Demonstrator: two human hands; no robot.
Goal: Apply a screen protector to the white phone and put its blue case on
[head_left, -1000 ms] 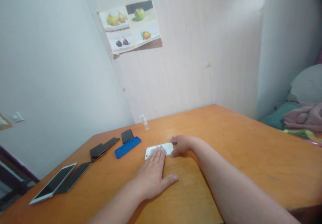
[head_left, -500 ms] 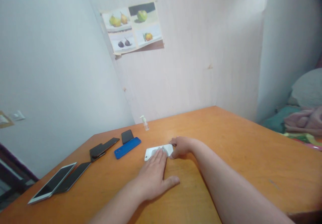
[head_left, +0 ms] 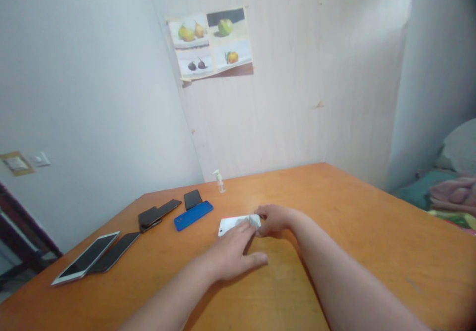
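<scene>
A white smartphone lies on the wooden table, its camera end to the left. My left hand rests flat over it, fingers stretched and thumb spread out to the right. Beneath those fingertips a small greyish cloth or wipe is partly visible on the phone; the rest is covered by my hand. At the phone's right end, my right hand grips the edge between thumb and fingers.
Left of the phone lie a blue phone case, a dark phone, stacked dark phones, a white tablet and a dark tablet-like device. A clear pump bottle stands near the back edge of the table.
My left hand has slid slightly to the right across the phone, covering more of the cloth. My right hand keeps its grip on the phone's end. The whole view has shifted a little.
</scene>
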